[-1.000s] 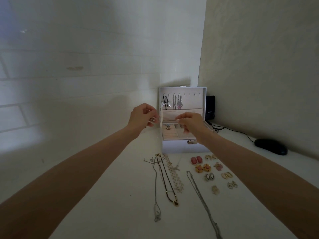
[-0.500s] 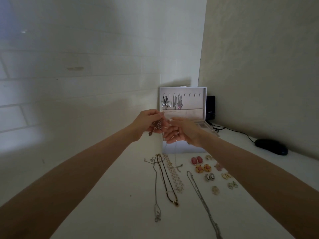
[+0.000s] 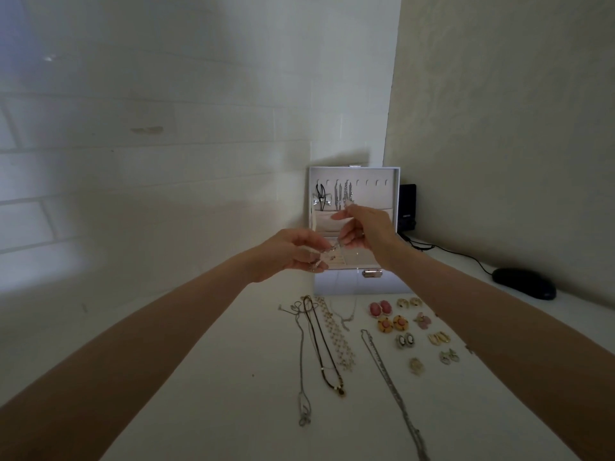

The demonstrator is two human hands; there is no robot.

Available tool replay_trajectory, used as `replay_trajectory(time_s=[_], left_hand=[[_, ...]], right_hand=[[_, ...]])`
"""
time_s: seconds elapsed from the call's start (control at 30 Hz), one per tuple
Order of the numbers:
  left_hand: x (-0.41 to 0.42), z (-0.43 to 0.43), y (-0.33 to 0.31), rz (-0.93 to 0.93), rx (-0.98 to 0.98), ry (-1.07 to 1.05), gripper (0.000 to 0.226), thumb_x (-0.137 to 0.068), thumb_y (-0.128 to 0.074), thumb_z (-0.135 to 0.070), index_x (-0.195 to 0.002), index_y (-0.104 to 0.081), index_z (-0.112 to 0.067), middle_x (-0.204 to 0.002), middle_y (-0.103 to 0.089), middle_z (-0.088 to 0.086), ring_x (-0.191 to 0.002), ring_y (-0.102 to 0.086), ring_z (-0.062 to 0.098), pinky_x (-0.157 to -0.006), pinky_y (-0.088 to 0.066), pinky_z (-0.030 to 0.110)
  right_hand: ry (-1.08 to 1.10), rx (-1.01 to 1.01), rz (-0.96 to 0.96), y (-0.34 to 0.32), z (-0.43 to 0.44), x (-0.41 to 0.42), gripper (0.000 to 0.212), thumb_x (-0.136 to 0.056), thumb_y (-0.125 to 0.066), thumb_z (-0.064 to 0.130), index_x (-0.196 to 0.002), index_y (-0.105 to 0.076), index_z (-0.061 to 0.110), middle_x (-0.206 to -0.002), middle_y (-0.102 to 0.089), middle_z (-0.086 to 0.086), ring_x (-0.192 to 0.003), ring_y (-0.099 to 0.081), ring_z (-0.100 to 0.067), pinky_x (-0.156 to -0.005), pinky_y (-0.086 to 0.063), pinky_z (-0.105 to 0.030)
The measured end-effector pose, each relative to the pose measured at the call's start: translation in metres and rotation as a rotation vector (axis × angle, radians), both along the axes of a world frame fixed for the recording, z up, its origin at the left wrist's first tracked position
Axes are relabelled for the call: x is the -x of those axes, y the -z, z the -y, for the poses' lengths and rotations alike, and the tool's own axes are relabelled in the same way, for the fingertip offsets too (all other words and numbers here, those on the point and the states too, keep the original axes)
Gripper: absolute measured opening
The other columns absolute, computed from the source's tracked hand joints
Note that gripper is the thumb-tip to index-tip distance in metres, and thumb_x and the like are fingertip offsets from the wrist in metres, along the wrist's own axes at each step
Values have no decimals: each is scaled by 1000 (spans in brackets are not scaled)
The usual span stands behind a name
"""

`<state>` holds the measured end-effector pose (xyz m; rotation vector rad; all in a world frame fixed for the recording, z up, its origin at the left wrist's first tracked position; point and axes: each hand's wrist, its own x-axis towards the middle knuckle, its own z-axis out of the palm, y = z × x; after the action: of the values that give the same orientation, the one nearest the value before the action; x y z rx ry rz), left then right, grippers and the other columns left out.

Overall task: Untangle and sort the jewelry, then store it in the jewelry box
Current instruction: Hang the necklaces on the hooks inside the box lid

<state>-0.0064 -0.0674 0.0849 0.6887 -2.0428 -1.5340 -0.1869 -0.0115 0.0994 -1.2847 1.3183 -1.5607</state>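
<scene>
A white jewelry box [image 3: 359, 284] stands open at the back of the table, with a few necklaces hanging from hooks in its lid [image 3: 382, 176]. Both hands are raised in front of it. My left hand [image 3: 293, 252] pinches the lower end of a thin silvery chain [image 3: 327, 252], part of it bunched under the fingers. My right hand [image 3: 364, 232] pinches the chain's upper end near the lid's hooks. Several necklaces [image 3: 327, 347] lie straight on the table, with pairs of earrings [image 3: 392, 322] in rows to their right.
A black mouse [image 3: 524, 282] with its cable lies at the right, by the beige wall. A small black device [image 3: 407, 206] stands behind the box. White walls close off the back and left.
My hands came out of the box with a chain. The right hand has risen toward the lid's hooks while the left dropped slightly, stretching the chain between them.
</scene>
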Motion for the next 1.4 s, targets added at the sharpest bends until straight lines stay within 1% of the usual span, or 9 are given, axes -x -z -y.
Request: replay_trajectory(time_s=[0.27,0.37,0.63,0.77,0.9,1.0,1.13,1.27,1.4], left_hand=[[7,-8,1,11,-27,-19,16,-89,-57,-1,-101,-61,-11,-100,-68,7,-82,-63,14,-72,-49,23],[8,-8,4,11,58,-71,22,-85,-60,6,-96,-60,-13,-87,-68,2,-79,-63,13,-68,-48,20],[5,-6,6,-44,179,-195,23,-79,-68,5,-86,-60,-15,-80,-67,4,-82,-59,20,-77,-41,31],[6,-11,4,-51,191,-178,20,-78,-69,4,-85,-60,-12,-81,-67,5,-67,-61,2,-63,-42,11],[9,-13,4,-41,198,-178,19,-80,-69,2,-86,-57,-12,-83,-68,9,-67,-67,4,-59,-46,10],[9,-17,4,-38,197,-151,17,-83,-66,2,-92,-58,-10,-92,-69,11,-72,-72,17,-60,-50,16],[10,-21,5,60,236,-103,11,-85,-65,-1,-92,-64,-10,-85,-69,0,-71,-72,17,-56,-47,15],[10,-20,8,81,191,-103,11,-87,-61,2,-90,-64,-8,-76,-72,-2,-65,-71,13,-55,-51,17],[10,-19,10,85,134,-76,11,-89,-57,4,-94,-62,-5,-89,-73,6,-73,-72,20,-57,-53,22]], right_hand=[[-84,-31,-44,-5,3,-4,34,-99,-47,28,-90,-70,4,-64,-62,-8,-54,-59,-14,-55,-54,-24],[-74,-23,-42,-3,4,-4,36,-99,-46,28,-87,-70,4,-67,-63,-9,-56,-60,-15,-58,-55,-26],[-128,-40,67,4,3,0,53,-101,-39,34,-97,-65,-12,-88,-66,-24,-76,-65,-30,-69,-60,-32],[-177,-60,77,9,4,-2,59,-103,-30,36,-99,-64,-12,-100,-64,-29,-83,-66,-30,-70,-58,-31],[-245,-91,35,9,6,-7,65,-104,-21,38,-103,-64,-11,-103,-65,-29,-86,-66,-29,-72,-55,-31],[-280,-121,23,9,6,-11,62,-104,-20,36,-101,-65,-7,-103,-65,-28,-89,-64,-31,-80,-54,-36],[-299,-114,7,13,8,-12,61,-103,-19,34,-103,-67,-3,-104,-66,-27,-95,-64,-33,-90,-51,-41],[-271,-76,35,10,10,-12,54,-103,-25,29,-100,-67,-4,-97,-68,-21,-90,-65,-29,-85,-53,-38],[-197,-85,-5,6,10,-12,33,-96,-43,18,-102,-68,-4,-95,-70,-21,-86,-68,-30,-85,-56,-39]])
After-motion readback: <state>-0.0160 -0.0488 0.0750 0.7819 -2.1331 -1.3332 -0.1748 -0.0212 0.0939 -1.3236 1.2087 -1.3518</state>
